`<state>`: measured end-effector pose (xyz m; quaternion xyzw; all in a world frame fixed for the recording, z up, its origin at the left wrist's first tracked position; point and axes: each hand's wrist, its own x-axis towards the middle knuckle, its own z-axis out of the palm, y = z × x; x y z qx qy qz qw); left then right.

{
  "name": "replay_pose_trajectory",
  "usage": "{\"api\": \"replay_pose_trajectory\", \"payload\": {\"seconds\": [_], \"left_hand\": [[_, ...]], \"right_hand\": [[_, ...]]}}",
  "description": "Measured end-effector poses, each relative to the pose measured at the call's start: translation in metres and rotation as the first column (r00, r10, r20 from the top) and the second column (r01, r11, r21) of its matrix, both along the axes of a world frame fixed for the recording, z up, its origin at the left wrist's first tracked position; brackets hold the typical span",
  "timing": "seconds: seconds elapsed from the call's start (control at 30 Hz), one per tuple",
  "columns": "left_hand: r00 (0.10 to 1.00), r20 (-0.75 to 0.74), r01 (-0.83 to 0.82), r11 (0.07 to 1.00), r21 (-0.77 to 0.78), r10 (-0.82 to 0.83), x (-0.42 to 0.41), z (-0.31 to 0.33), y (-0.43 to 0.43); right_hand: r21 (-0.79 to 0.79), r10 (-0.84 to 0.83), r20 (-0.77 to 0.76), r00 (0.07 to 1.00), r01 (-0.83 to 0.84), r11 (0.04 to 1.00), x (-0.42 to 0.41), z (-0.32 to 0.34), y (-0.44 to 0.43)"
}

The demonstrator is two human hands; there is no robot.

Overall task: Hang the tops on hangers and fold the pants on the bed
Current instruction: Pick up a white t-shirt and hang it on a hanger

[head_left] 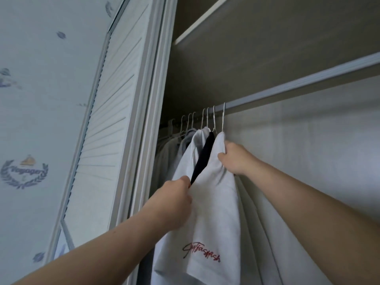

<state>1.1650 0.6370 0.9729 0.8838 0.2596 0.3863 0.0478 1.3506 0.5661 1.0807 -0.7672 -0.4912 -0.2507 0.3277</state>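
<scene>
A white top (213, 212) with red script lettering hangs from a white hanger (223, 118) hooked on the wardrobe rail (287, 87). My right hand (236, 159) grips the cloth high up at the top's shoulder, just below the hook. My left hand (174, 200) pinches the same top's front edge lower down on its left side. Beside it on the left hang a dark top (203, 159), another white top (191, 151) and grey garments (170, 153), each on a white hanger. The bed and the pants are out of view.
A white louvred wardrobe door (109, 112) stands to the left, with patterned wallpaper (35, 99) beyond it. A shelf edge (199, 21) runs above the rail. The rail to the right of the hangers is bare, with the wardrobe's pale back wall (308, 145) behind.
</scene>
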Motion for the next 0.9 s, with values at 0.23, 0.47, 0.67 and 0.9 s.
{"api": "replay_pose_trajectory", "payload": {"seconds": [0.23, 0.47, 0.67, 0.9], "left_hand": [[1.000, -0.004, -0.030, 0.996, -0.083, 0.030, 0.007, -0.013, 0.012], [1.000, -0.012, 0.011, 0.996, -0.086, -0.012, 0.001, -0.023, 0.001], [0.998, 0.026, 0.054, 0.996, 0.070, -0.056, -0.062, -0.026, -0.022], [0.973, -0.049, -0.203, 0.941, 0.271, 0.225, -0.222, -0.066, -0.039]], "right_hand": [[-0.009, 0.070, -0.028, 0.997, -0.070, 0.997, 0.017, -0.008, 0.038], [0.151, 0.140, -0.157, 0.978, -0.117, 0.982, 0.024, -0.030, 0.025], [0.234, 0.051, 0.132, 0.990, -0.081, 0.969, -0.043, -0.050, -0.009], [-0.013, 0.228, 0.293, 0.929, -0.235, 0.972, -0.199, -0.122, -0.043]]}}
